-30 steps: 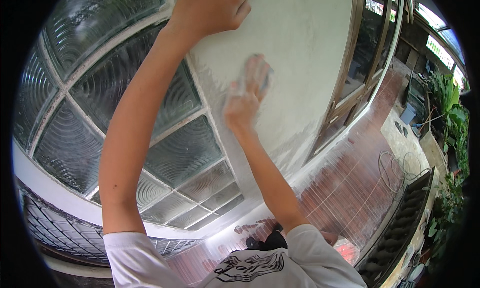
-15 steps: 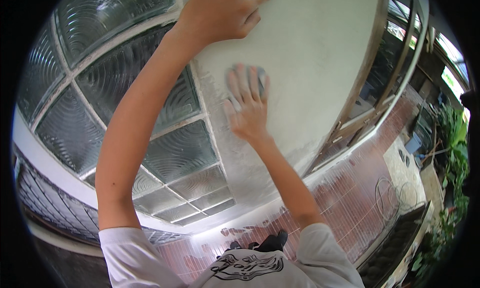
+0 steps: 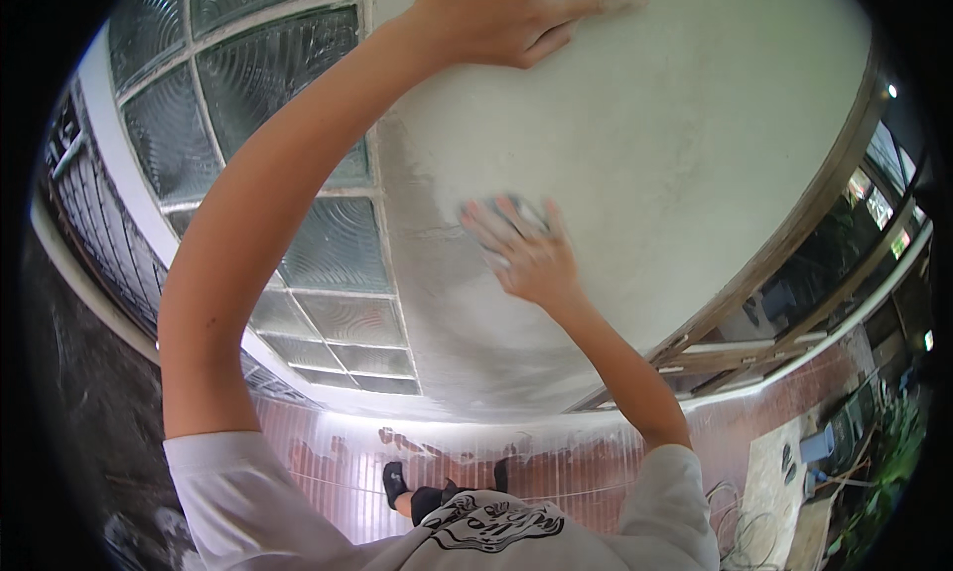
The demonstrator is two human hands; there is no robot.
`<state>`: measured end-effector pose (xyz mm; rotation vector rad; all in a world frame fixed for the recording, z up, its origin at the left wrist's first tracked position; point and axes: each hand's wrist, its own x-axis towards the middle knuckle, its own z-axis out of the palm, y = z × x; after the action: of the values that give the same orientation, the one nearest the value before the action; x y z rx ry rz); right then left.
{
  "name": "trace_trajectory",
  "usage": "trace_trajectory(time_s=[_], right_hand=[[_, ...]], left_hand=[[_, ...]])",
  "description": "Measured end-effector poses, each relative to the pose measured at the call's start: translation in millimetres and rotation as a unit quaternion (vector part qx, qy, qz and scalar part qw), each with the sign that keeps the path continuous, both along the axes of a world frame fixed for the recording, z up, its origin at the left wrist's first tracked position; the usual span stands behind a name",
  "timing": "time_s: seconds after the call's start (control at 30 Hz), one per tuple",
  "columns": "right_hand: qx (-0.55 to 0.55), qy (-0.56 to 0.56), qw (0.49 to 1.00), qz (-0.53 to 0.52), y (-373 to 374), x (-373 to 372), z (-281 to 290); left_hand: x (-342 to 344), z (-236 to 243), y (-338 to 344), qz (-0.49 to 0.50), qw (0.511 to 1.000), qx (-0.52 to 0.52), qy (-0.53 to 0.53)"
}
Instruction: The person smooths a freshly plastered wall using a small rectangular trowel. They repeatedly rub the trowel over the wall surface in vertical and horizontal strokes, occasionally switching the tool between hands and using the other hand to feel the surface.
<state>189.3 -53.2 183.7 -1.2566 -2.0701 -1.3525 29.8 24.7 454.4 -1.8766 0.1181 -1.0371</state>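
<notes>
My left hand (image 3: pixel 521 15) rests high on the pale plastered wall (image 3: pixel 715 144), with some fingers stretched out and others bent, and nothing visible in it. Lower down, my right hand (image 3: pixel 526 258) is spread over a dark grey pad (image 3: pixel 528 212) pressed against the wall, its fingers blurred. The plaster around and below the pad is a darker, streaky grey. A glass-block window (image 3: pixel 278 74) with white grout borders the wall on the left, behind my left forearm.
A wooden-framed glazed door (image 3: pixel 794 293) stands at the right. Below are a red tiled floor (image 3: pixel 625 462) with white dust, my feet (image 3: pixel 395 482), a blue container (image 3: pixel 816 447), sandals (image 3: pixel 788 462), plants (image 3: pixel 884 482) and a coiled hose (image 3: pixel 740 521). A dark grille (image 3: pixel 79 174) is at the far left.
My view has shifted, so the wall fills more of the picture. My right hand appears lower in the picture, still on the pad; my left hand appears slightly higher and further right.
</notes>
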Motion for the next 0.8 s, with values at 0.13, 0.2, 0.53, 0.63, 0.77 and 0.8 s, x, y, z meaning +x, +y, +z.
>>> trace_trajectory(time_s=[0.13,0.2,0.53,0.63,0.77,0.8], right_hand=[[-0.001,0.055,0.997,0.049,22,-34,58],[0.016,0.028,0.999,0.04,18,-31,53],[-0.046,-0.006,0.999,0.004,-19,11,-2],[-0.012,0.047,0.997,0.068,4,-25,40],[0.005,0.069,0.993,0.09,16,-43,63],[0.016,0.08,0.991,0.11,14,-40,57]], left_hand=[[1,-1,-5,0.051,0.998,-0.009,-0.039],[-3,-6,-7,0.075,0.995,-0.016,-0.064],[13,-30,-16,0.102,0.984,-0.052,-0.138],[11,-28,-16,0.11,0.984,-0.049,-0.13],[4,-28,-16,0.138,0.982,-0.044,-0.119],[1,-30,-16,0.149,0.98,-0.049,-0.122]])
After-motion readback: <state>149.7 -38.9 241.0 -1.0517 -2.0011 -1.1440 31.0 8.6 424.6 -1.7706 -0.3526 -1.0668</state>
